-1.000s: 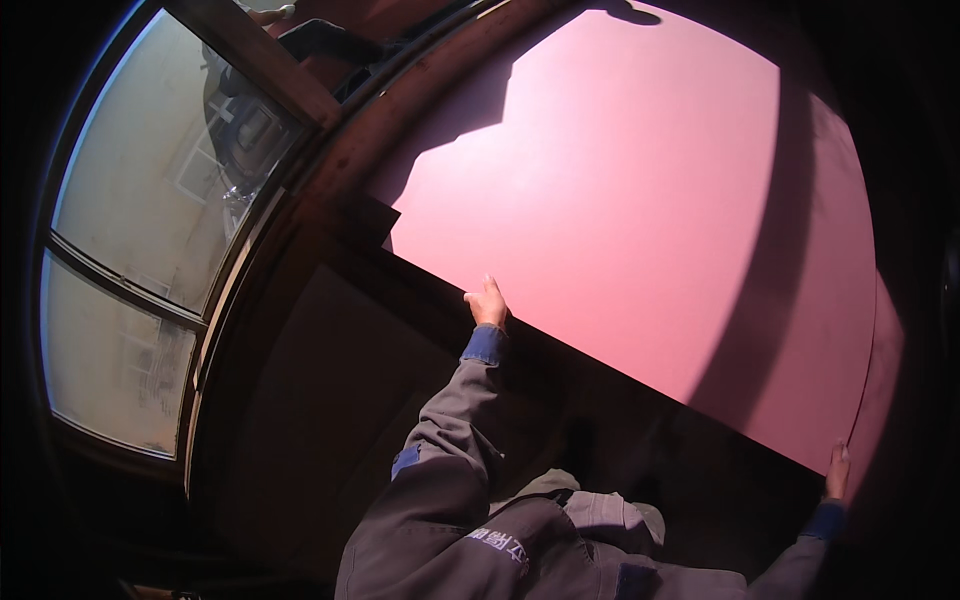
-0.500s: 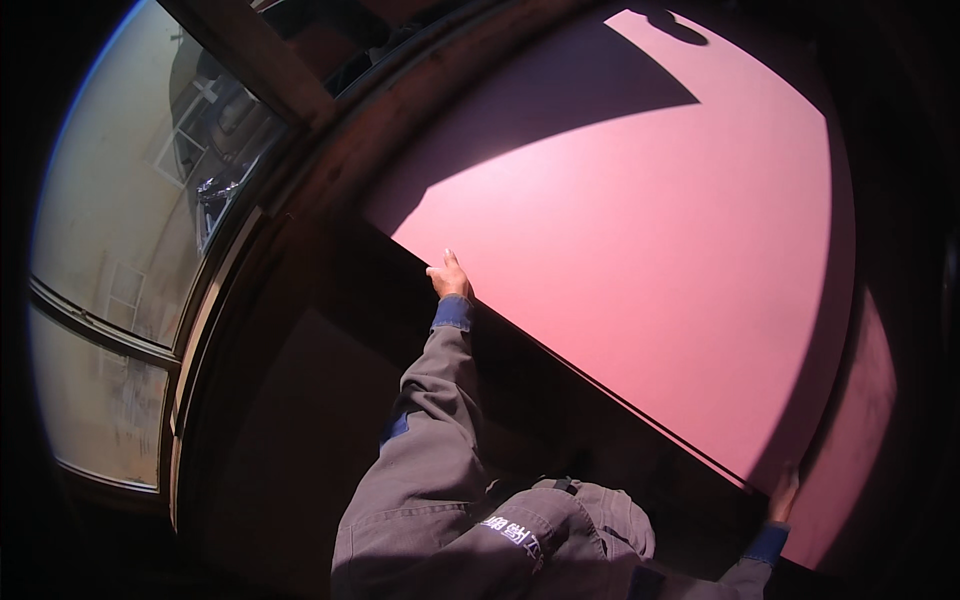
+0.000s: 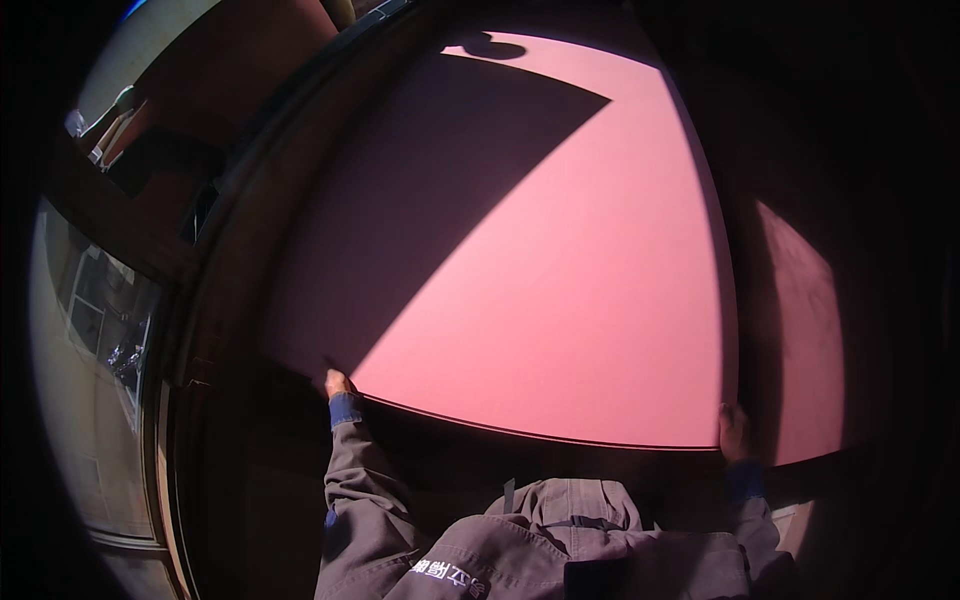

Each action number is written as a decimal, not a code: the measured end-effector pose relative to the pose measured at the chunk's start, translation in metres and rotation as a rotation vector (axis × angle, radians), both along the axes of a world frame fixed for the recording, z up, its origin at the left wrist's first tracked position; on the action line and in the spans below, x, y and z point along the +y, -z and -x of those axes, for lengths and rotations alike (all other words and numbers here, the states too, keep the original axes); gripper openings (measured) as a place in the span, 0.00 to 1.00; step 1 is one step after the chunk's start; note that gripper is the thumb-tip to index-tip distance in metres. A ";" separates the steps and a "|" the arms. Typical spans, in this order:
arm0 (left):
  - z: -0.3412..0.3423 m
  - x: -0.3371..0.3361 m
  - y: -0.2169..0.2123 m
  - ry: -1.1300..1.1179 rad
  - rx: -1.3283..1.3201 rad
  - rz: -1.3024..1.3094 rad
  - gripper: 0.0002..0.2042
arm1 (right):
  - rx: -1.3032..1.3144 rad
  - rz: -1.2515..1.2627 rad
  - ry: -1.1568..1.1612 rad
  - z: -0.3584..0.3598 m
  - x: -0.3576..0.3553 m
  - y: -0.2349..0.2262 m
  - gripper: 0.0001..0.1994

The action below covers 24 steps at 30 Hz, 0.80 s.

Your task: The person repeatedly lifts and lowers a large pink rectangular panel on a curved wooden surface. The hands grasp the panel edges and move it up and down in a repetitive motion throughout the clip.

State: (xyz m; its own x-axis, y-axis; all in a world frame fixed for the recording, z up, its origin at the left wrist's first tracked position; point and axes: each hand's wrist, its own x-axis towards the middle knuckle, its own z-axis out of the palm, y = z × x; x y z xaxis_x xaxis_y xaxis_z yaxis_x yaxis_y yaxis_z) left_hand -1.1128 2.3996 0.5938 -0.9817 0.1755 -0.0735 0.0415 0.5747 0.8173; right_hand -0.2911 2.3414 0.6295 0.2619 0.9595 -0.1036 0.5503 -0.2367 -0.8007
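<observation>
A large flat pink board, part in sunlight and part in shadow, spreads out in front of me. At its near left edge my left hand is closed on the rim, largely shaded. My right hand grips the near right corner in dim light, with its fingers along the side edge. The undersides of both hands' grips are hidden by the board and the dark below it.
To the left stands a framed glass window with reflections in it. A second sunlit pink surface lies right of the board. Beyond the upper left edge is a dark reddish panel. Deep shadow hides much of the surroundings.
The board has swung round in view, its near edge now running nearly level across me. My left hand appears lower and further left, my right hand higher and further left. Both keep hold.
</observation>
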 end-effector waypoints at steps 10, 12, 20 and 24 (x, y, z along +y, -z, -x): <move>-0.147 -0.009 -0.047 0.337 0.398 0.628 0.31 | -0.402 -0.040 0.062 0.012 -0.012 -0.020 0.28; -0.253 -0.036 -0.062 0.500 0.638 0.478 0.25 | -0.340 -0.028 0.070 0.008 -0.014 -0.018 0.27; -0.402 -0.125 -0.034 0.729 0.724 0.171 0.26 | -0.064 -0.139 0.005 0.011 -0.007 0.002 0.23; -0.422 -0.157 -0.025 0.789 0.511 0.213 0.18 | 0.091 -0.152 -0.049 0.013 0.000 0.021 0.22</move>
